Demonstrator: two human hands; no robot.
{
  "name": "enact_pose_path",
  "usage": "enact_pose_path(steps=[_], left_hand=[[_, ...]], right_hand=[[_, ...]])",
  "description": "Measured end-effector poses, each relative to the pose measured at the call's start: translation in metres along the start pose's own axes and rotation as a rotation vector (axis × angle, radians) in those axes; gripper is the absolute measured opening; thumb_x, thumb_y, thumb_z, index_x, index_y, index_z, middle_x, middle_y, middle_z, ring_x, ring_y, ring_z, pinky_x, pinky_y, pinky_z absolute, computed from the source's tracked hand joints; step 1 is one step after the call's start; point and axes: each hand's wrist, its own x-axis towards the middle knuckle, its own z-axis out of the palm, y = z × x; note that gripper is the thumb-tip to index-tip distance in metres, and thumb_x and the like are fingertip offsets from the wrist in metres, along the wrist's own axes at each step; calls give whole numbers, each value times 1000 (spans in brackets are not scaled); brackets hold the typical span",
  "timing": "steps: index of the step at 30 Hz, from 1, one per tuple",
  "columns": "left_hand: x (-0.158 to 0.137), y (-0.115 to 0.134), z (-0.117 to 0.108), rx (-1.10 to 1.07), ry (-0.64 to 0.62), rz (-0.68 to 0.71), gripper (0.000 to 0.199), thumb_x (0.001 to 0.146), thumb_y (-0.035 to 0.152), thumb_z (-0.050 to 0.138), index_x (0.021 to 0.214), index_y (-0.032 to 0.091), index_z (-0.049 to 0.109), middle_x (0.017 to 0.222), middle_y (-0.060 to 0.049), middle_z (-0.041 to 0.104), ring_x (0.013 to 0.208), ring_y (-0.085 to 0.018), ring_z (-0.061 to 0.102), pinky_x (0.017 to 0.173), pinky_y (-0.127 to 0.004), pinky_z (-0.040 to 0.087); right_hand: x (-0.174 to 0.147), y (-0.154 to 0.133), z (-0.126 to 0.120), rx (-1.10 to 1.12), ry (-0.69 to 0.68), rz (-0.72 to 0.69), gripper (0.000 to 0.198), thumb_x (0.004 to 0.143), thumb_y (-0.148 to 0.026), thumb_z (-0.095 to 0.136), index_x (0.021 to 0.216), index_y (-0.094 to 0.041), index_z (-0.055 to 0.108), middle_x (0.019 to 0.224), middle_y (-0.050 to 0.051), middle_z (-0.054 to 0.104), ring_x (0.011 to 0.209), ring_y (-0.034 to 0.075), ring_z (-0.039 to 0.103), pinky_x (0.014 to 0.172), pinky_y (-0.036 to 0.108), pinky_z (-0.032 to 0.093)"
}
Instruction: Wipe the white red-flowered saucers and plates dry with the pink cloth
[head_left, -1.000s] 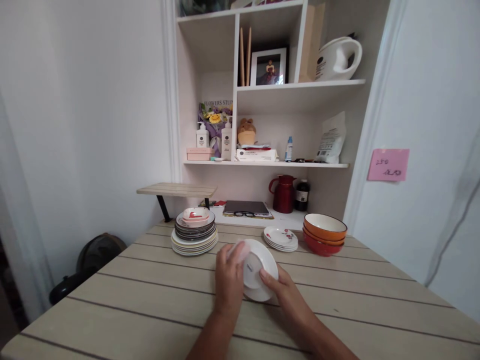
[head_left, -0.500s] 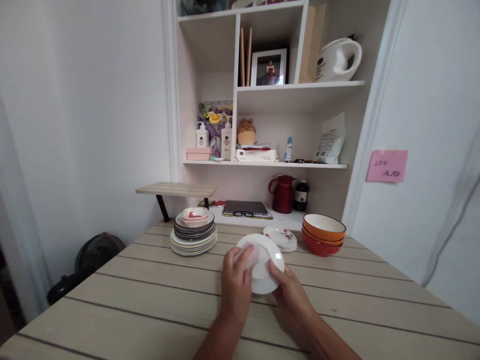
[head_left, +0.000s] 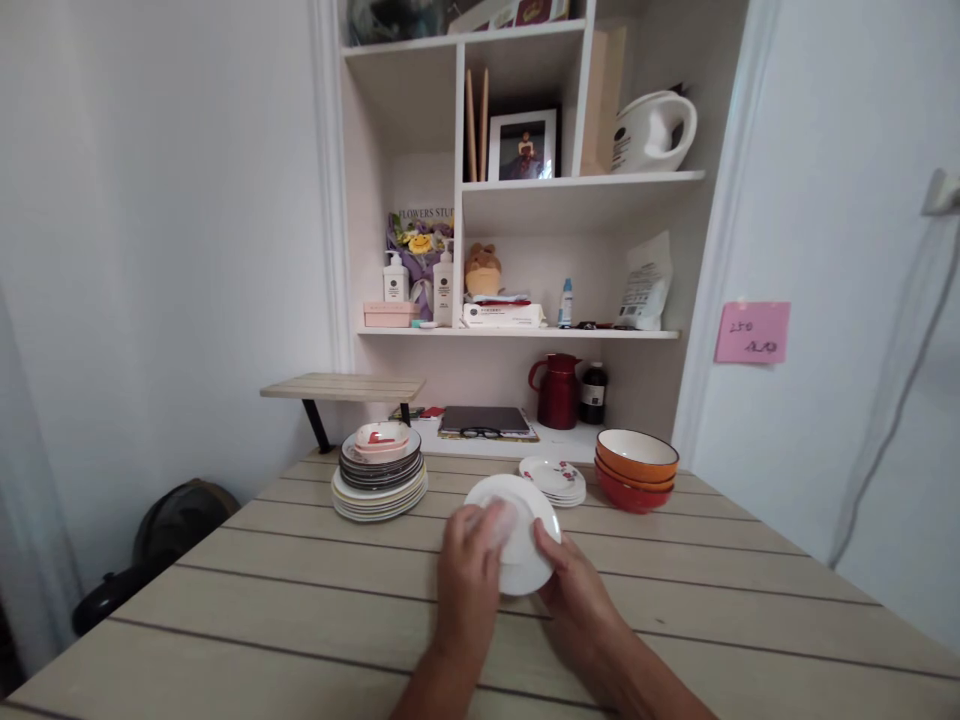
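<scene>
Hands meet over the middle of the tabletop (head_left: 300,600), both on a white plate (head_left: 532,570) held tilted above the boards. Left hand (head_left: 469,575) lies across the plate's near face with a pale cloth (head_left: 501,520) pressed under its fingers, its grip closed on the cloth. Right hand (head_left: 577,590) has its grip closed on the plate's right rim, thumb on the near face. Behind, at the tabletop's far edge, stand a plate stack (head_left: 379,485) with a small dish on top, a low pile of flowered saucers (head_left: 559,478), and nested orange bowls (head_left: 636,468). Shelves (head_left: 525,330) rise behind them.
</scene>
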Motion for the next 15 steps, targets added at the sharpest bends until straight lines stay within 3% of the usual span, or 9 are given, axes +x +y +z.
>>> enact_pose_path(steps=[4,7,9,12,15], left_hand=[[12,-35,-12,-144,339,-409,31,82,38,63,107,21,69,106,-10,63,102,-25,61,93,-42,50],[14,-44,-14,-494,341,-736,39,78,41,68,111,20,66,107,-8,68,99,-22,64,91,-36,51],[12,-39,-12,-816,266,-909,47,76,42,72,116,21,62,103,-7,70,92,-19,67,85,-32,54],[12,-26,-10,-1182,119,-1004,51,72,38,78,116,21,61,104,-6,72,92,-18,69,83,-30,55],[15,-15,-13,-1325,72,-1000,49,75,38,77,119,21,62,114,-8,71,102,-20,67,89,-31,54]], right_hand=[[-1,6,5,47,-46,59,48,76,-39,75,116,-15,64,106,10,76,91,25,71,80,36,55],[0,4,4,108,-45,83,48,78,-38,73,121,-18,62,111,9,75,94,23,71,83,35,55],[1,2,1,134,-57,92,50,80,-39,71,125,-20,60,115,8,73,96,23,70,84,36,55],[1,0,0,154,-82,116,54,81,-37,71,131,-22,55,116,8,73,96,23,70,84,38,55],[0,2,1,173,-103,135,55,82,-36,70,133,-23,53,118,7,72,96,22,70,84,38,55]])
